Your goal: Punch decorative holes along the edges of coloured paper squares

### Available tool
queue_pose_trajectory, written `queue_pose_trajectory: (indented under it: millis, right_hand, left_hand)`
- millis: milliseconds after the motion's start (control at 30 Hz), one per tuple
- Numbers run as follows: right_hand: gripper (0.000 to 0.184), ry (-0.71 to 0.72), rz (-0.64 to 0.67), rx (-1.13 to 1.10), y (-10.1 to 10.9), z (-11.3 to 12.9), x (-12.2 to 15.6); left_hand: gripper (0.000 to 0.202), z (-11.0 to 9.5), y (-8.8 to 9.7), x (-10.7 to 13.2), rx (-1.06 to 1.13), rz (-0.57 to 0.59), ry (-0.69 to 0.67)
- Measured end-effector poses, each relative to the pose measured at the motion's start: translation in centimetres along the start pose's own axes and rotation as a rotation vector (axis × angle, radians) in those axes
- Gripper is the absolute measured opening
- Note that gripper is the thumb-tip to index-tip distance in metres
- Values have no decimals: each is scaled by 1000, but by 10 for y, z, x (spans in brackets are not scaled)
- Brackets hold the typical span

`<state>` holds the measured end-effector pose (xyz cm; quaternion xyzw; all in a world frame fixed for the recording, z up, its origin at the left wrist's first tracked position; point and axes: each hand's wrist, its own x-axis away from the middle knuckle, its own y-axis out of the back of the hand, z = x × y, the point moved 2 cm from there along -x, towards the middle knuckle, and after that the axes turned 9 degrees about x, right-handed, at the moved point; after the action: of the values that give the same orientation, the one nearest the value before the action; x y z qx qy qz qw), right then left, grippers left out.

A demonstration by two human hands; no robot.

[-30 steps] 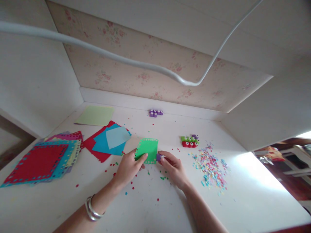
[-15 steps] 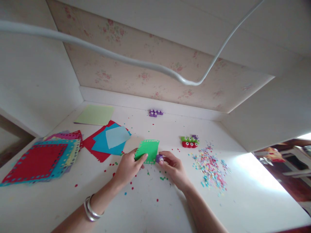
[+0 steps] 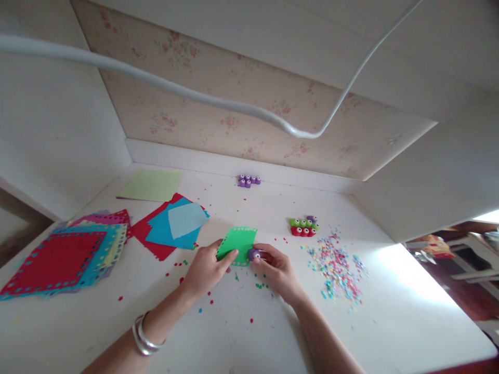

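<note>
My left hand point(image 3: 208, 266) pinches a green sheet of paper point(image 3: 239, 241) by its left side, thumb on top. Small punched holes run along several edges of this sheet. A small purple craft punch point(image 3: 253, 254) with a white button sits between the thumb and fingers of my right hand point(image 3: 277, 267). The punch is at the sheet's right edge and overlaps it. Whether the edge is inside its slot I cannot tell. Small green and red cut-outs point(image 3: 262, 285) lie on the white table below my hands.
Punched sheets point(image 3: 58, 259) are stacked at the left, beside red and blue sheets point(image 3: 156, 236) and pale green paper point(image 3: 150, 184). Purple punches point(image 3: 248, 181) stand at the back; green and red ones point(image 3: 304, 227) stand right, near a confetti pile point(image 3: 337, 267). A white cable point(image 3: 234, 106) hangs across the front.
The purple punch has moved slightly left onto the green sheet's right edge, where it sat just beside it before. My left hand keeps its hold on the sheet.
</note>
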<state>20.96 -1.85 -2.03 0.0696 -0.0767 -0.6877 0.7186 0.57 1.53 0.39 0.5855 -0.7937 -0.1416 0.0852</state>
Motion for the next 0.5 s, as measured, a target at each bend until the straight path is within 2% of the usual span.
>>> queue_pose_trajectory:
  millis: [133, 267, 333, 500]
  right_hand:
    - [24, 103, -62, 270, -1, 3, 3]
    - [16, 221, -91, 575, 1, 11, 5]
    - [14, 235, -83, 615, 1, 12, 6]
    - [23, 134, -7, 604, 6, 18, 4]
  left_hand:
    - [33, 3, -3, 0, -124, 27, -55]
    - [44, 5, -12, 5, -330, 51, -121]
    - [50, 5, -17, 10, -450, 73, -134]
    - [68, 2, -20, 21, -617, 69, -79]
